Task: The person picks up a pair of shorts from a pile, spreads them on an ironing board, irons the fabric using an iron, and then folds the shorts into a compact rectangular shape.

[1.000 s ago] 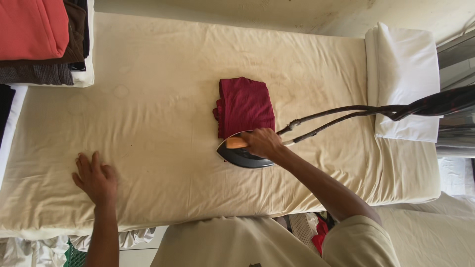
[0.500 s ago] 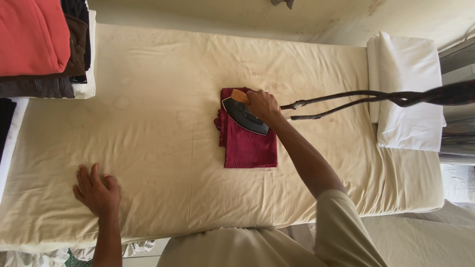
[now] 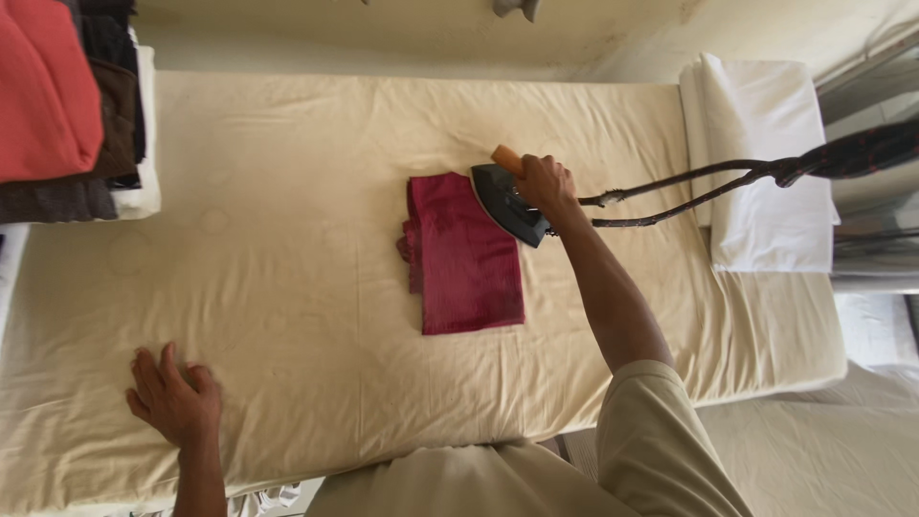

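Observation:
A folded dark red cloth [image 3: 465, 257] lies flat in the middle of the cream-sheeted ironing table [image 3: 287, 287]. My right hand [image 3: 544, 182] grips the wooden handle of a black iron [image 3: 507, 203], which rests at the cloth's upper right corner, partly off it. The iron's dark cord [image 3: 689, 191] runs off to the right. My left hand [image 3: 172, 397] lies flat with fingers spread on the sheet near the front left edge, well away from the cloth.
A stack of folded clothes [image 3: 67, 105], red on top with brown and dark ones beside it, sits at the far left. A folded white cloth [image 3: 766, 163] lies at the table's right end. A wall runs along the far side.
The iron has slid from the near side of the red cloth across it to its upper right corner. My left hand has stayed flat on the sheet.

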